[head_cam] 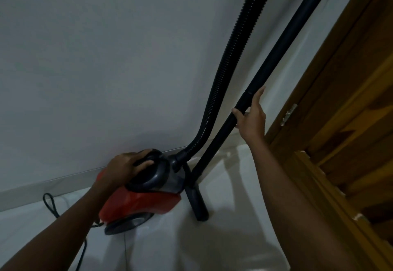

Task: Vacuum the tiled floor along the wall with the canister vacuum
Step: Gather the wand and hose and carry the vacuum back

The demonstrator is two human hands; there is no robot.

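Note:
A red canister vacuum (140,202) with a dark grey top stands on the white tiled floor (223,239) close to the wall (106,58). My left hand (125,166) grips the dark handle on top of the canister. A ribbed black hose (229,62) rises from the canister's front and leaves the frame at the top. Beside it a straight black wand (282,43) slants down to a narrow floor nozzle (197,200) resting on the tiles. My right hand (252,117) holds the wand about halfway up, thumb hooked round it and fingers along the tube.
A black power cord (51,205) loops on the floor left of the canister and trails toward me. A wooden door and frame (344,122) with a metal hinge (289,114) fill the right side. A skirting strip (53,183) runs along the wall's foot.

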